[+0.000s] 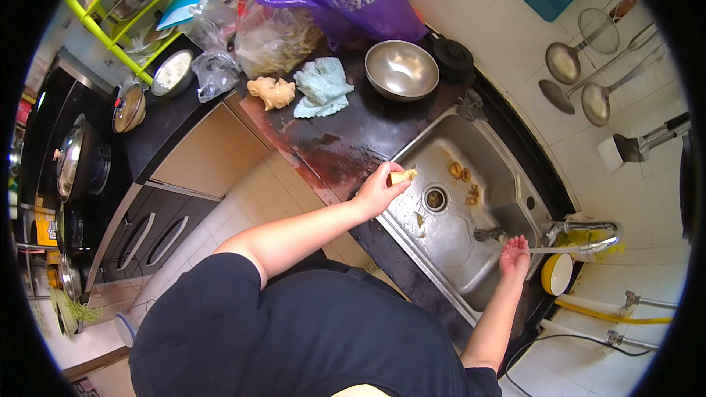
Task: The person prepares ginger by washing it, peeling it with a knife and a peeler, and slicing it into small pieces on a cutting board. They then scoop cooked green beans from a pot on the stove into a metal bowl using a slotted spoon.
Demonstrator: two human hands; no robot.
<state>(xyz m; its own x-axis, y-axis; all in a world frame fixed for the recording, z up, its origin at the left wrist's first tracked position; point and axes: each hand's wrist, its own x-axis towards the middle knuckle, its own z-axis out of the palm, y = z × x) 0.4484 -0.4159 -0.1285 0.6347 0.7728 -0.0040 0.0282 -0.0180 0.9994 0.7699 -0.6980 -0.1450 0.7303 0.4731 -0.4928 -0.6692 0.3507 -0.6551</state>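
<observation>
Over the sink's near left edge, my left hand [379, 191] is closed on a small pale-yellow piece of ginger [402, 176]. My right hand [514, 257] is under the tap [604, 241] with the palm turned up, and a thin stream of water runs onto it. Nothing shows in that palm. Brown peelings or scraps [471, 192] lie on the floor of the steel sink [423, 246], around the drain [435, 198]. On the dark counter rest a larger knobbly ginger root [272, 93], a crumpled light-blue cloth [322, 87] and a metal bowl [401, 73].
Plastic bags [276, 37] and a purple bag [346, 0] crowd the back of the counter. A yellow bowl [557, 274] stands beside the tap. Ladles [563, 65] and a spatula [629, 148] hang on the right wall. On the far left is a stove with a lidded pan [72, 156].
</observation>
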